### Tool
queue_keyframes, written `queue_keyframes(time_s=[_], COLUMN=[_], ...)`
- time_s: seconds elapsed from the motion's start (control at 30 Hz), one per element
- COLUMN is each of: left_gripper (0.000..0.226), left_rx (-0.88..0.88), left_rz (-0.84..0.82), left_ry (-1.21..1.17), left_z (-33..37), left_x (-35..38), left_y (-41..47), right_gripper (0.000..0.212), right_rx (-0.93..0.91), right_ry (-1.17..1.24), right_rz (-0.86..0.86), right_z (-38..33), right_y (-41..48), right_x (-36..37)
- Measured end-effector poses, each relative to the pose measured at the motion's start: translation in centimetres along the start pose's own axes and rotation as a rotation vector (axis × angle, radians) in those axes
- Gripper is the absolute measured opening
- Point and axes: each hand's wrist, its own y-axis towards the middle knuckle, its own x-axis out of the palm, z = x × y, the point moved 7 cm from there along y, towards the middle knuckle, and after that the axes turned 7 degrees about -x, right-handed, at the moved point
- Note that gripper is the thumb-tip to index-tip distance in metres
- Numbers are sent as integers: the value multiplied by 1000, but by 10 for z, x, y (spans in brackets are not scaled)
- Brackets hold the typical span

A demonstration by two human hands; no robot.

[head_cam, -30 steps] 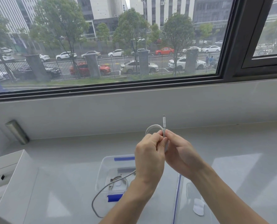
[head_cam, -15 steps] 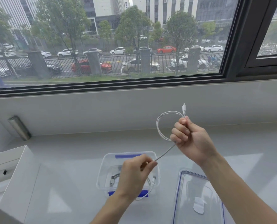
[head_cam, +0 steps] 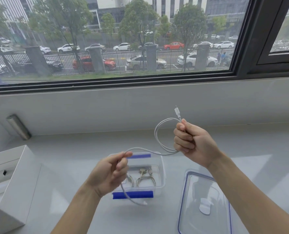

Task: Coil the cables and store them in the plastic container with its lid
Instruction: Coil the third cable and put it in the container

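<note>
A white charging cable (head_cam: 159, 132) is held up in the air above the clear plastic container (head_cam: 160, 181). The right hand (head_cam: 193, 144) is closed in a fist around the cable, above and to the right of the container. One loop is already made there, and it stands out to the left of the fist. The plug at that end (head_cam: 177, 113) sticks up out of the fist and points up and a little to the left. The left hand (head_cam: 110, 174) is half closed in front of the container's left side. The cable is pinched loosely between its thumb and fingers.

From the loop, the cable runs down and left to the left hand, so its long line goes from upper right to lower left. Below the left hand it hangs down across the blue clip (head_cam: 132, 194) on the container's near wall. The other plug (head_cam: 144, 203) ends just in front of the container.

Two coiled cables (head_cam: 141, 180) are already inside the container. The lid (head_cam: 204, 201) lies flat to the right of it.

The loop could spring open if the fist is loosened, because the cable looks stiff. The hanging end could catch on the blue clip while it is pulled up. The container looks light, so it could be tugged or tipped.
</note>
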Motion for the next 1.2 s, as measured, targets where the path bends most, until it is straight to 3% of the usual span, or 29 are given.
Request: queue_keyframes(time_s=[0.1, 0.17, 0.33, 0.73, 1.03, 1.2], left_gripper=[33, 26, 33, 16, 39, 41], left_rx=[36, 76, 183, 338, 582, 645], left_rz=[-70, -25, 8, 214, 441, 506], left_ry=[-105, -106, -2, 442, 763, 851], left_z=[12, 19, 32, 22, 21, 24], left_x=[17, 25, 51, 97, 107, 107], left_y=[4, 7, 11, 19, 18, 19], right_gripper=[28, 28, 29, 28, 37, 31], right_rx=[-31, -46, -66, -52, -141, -68], right_ry=[-162, -229, -336, -289, -390, -242], right_rz=[10, 26, 60, 3, 82, 36], right_z=[4, 5, 9, 33, 38, 40], right_y=[2, 2, 2, 1, -1, -4], right_x=[-2, -4, -7, -3, 0, 2])
